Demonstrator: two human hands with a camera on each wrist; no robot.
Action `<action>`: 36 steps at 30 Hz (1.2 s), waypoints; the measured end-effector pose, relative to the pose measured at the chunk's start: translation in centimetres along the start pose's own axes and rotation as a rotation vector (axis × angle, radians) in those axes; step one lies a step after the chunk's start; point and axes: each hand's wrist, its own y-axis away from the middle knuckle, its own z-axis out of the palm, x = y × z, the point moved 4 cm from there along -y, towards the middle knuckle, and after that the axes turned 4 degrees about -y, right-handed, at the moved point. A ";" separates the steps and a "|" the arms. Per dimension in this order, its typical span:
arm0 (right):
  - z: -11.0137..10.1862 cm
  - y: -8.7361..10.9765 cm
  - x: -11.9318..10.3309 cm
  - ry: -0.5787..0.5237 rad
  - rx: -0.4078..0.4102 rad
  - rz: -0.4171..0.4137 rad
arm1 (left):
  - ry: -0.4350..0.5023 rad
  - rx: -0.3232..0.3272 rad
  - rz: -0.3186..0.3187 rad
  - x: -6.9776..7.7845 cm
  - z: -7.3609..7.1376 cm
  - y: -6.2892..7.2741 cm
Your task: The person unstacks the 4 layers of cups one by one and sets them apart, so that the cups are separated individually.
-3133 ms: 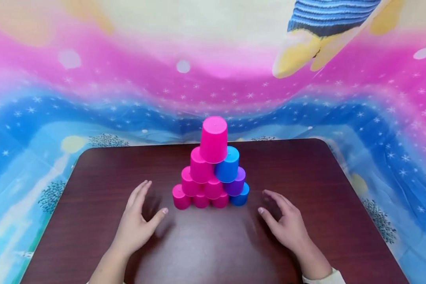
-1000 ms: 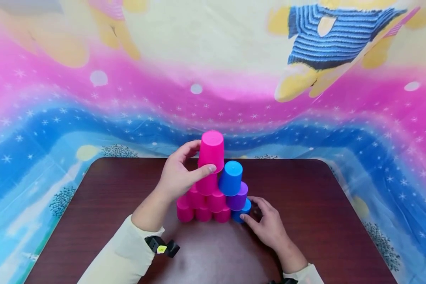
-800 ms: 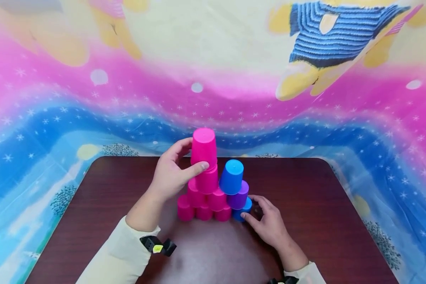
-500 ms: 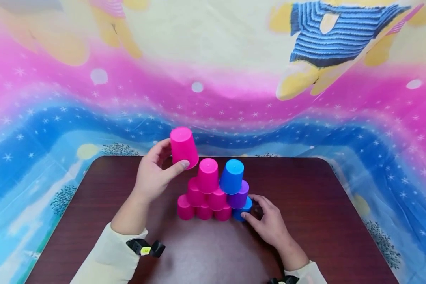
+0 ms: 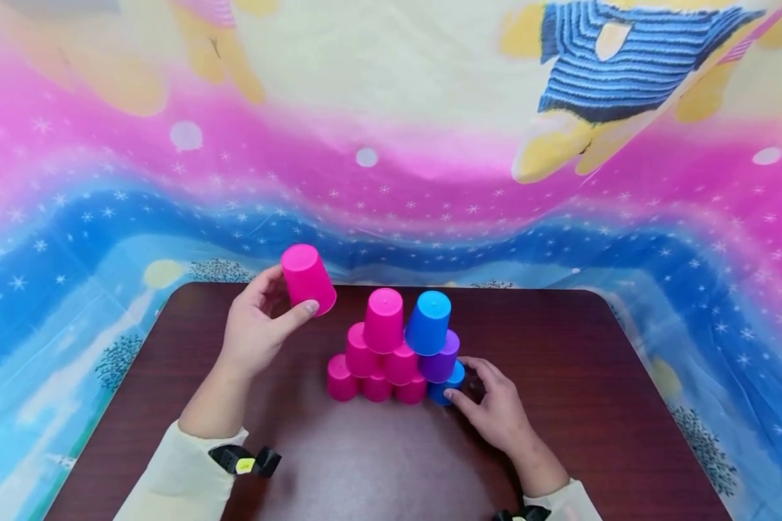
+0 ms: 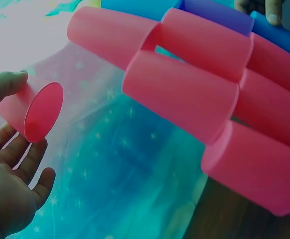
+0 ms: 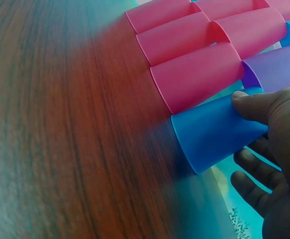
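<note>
Raised left of the stack, a pink cup [image 5: 308,281] is held by my left hand [image 5: 254,333], thumb in front and fingers behind. It is upside down and tilted; its open mouth shows in the left wrist view. My right hand [image 5: 498,416] grips the blue cup [image 7: 214,134] at the right end of the bottom row, thumb across its side. Upside-down cups stand in three rows: pink ones and that blue one below, two pink and a purple cup [image 5: 439,358] in the middle, a pink cup [image 5: 384,322] and a blue cup [image 5: 429,323] on top.
The dark wooden table [image 5: 365,463] carries the stack near its middle. Behind and beside it hangs a printed cloth [image 5: 300,159]. A small black device [image 5: 244,461] is strapped to the left sleeve.
My left hand has come up to the stack, taken the single topmost pink cup off and carried it left, tilting it. My right hand has moved in to the bottom blue cup and stayed there.
</note>
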 end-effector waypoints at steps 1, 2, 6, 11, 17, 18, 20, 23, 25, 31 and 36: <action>0.0 0.0 0.0 -0.001 0.001 -0.001 | -0.009 0.001 -0.006 -0.2 -0.2 0.1; 0.0 0.0 0.0 -0.001 0.001 -0.002 | -0.022 0.005 -0.011 -0.4 -0.4 0.2; -0.1 -0.1 -0.1 -0.001 0.001 -0.007 | -0.054 0.023 -0.029 -1.3 -1.2 0.4; -0.2 -0.1 -0.1 0.006 0.004 -0.001 | -0.086 0.040 -0.063 -2.3 -1.9 0.9; -0.3 -0.1 0.0 0.008 0.001 0.010 | -0.123 0.048 -0.117 -4.1 -2.4 1.6; -0.3 0.0 0.1 0.007 0.000 0.010 | -0.134 0.051 -0.129 -4.4 -2.5 1.8; -0.2 0.0 0.1 0.005 -0.002 0.011 | -0.156 0.056 -0.155 -5.3 -2.9 2.1; -0.2 0.0 0.2 0.005 -0.005 0.011 | -0.191 0.058 -0.195 -6.8 -3.3 2.5; -0.2 0.0 0.2 0.006 -0.005 0.011 | -0.213 0.053 -0.214 -7.8 -3.6 2.9; -0.1 0.0 0.2 0.007 -0.004 0.011 | -0.248 0.026 -0.268 -10.6 -3.7 4.1; 0.0 -0.1 0.2 0.006 -0.008 0.014 | -0.262 0.017 -0.299 -12.4 -3.9 4.9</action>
